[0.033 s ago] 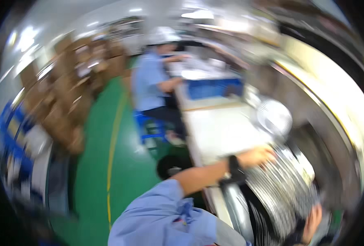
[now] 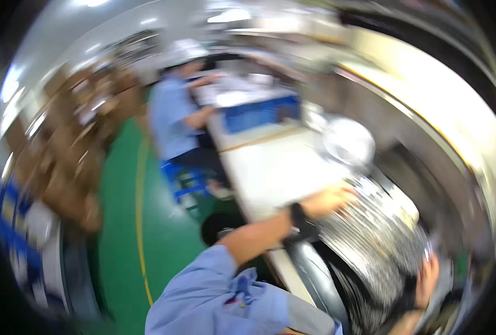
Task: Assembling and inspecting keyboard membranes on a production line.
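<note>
A long stack of thin, shiny metal pieces, ribbed along its side, lies at the lower right; blur hides their exact kind. My left hand, a black band on its wrist, rests with curled fingers on the far end of the stack. Against its near right end, my right hand presses with its fingers pointing up, its palm partly hidden. The two hands hold the stack between them. Just beyond my left hand stands a round, pale, perforated-looking piece.
A white worktable stretches ahead. At its far part a co-worker in blue sits on a blue stool, beside a blue bin. Brown cartons are piled at the left, past the green floor. A lit ledge runs along the right.
The whole scene has shifted left in the view as my head turned right. More of my right hand and wrist shows now. Both hands remain at the stack.
</note>
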The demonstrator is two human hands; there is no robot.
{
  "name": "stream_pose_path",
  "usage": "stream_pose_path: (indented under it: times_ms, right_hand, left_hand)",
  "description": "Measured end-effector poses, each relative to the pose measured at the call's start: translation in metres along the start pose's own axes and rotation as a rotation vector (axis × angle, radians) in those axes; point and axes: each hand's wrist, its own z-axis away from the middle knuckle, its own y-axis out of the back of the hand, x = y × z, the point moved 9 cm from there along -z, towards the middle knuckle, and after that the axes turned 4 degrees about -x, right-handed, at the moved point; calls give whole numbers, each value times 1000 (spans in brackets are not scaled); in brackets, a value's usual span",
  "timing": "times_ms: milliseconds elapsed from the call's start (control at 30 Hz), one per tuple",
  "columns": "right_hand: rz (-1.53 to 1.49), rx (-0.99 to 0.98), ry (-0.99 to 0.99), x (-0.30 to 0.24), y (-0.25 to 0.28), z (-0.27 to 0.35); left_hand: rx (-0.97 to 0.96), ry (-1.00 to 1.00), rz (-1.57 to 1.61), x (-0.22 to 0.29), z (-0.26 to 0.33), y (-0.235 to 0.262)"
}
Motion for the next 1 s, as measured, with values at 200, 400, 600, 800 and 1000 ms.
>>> stream_pose_path:
  times_ms: [200, 400, 600, 800, 1000]
  right_hand:
    - [-117, 108, 82, -26, 11, 13]
    - [-142, 159, 14, -12, 27, 23]
    - [-132, 146, -21, -5, 27, 24]
    - [-181, 114, 218, -28, 31, 27]
    - [62, 159, 329, -28, 25, 28]
  left_hand:
    - [-88, 148, 99, -27, -74, -17]
    - [-164, 280, 172, -61, -77, -34]
    - [-96, 312, 119, -68, -59, -27]
    - [-122, 150, -34, -26, -54, -24]
    - [-186, -23, 117, -23, -56, -27]
